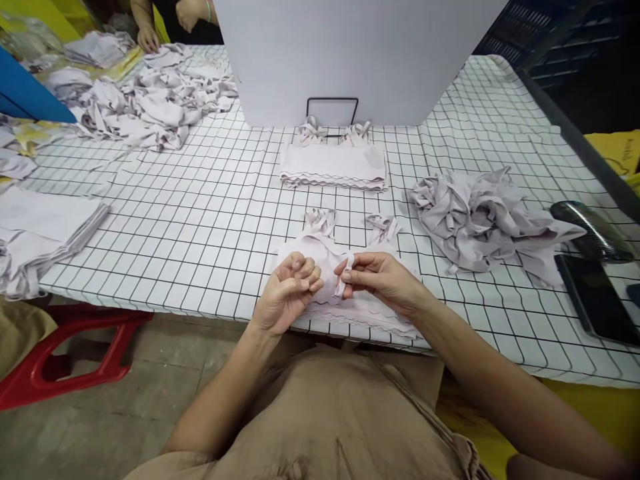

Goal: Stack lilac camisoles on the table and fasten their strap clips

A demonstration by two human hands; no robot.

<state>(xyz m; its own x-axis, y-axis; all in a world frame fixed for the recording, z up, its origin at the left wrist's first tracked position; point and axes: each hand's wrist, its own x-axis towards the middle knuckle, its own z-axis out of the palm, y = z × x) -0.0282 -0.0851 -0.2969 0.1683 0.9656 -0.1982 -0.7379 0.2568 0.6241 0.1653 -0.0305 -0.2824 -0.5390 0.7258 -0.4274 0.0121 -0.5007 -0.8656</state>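
My right hand point(377, 280) pinches a narrow pale fabric strap point(343, 285) between thumb and fingers, a little above the garment in front of me. To its left, my left hand point(290, 290) is closed with its fingers curled, and nothing shows in it. Under both hands lies a pale lilac garment point(325, 248) with scalloped lower edges, flat at the table's front edge. Its bunched straps point(383, 229) point away from me. My hands and wrists cover part of it.
Behind is a neat garment stack point(333, 163) by a black wire stand point(333, 100) and a grey panel point(345, 53). A crumpled garment heap point(475, 213), a phone point(597, 297) and a dark glossy object point(590, 230) lie right. Left are folded garments point(45, 220), a fabric pile point(145, 100) and another person's hand point(149, 39).
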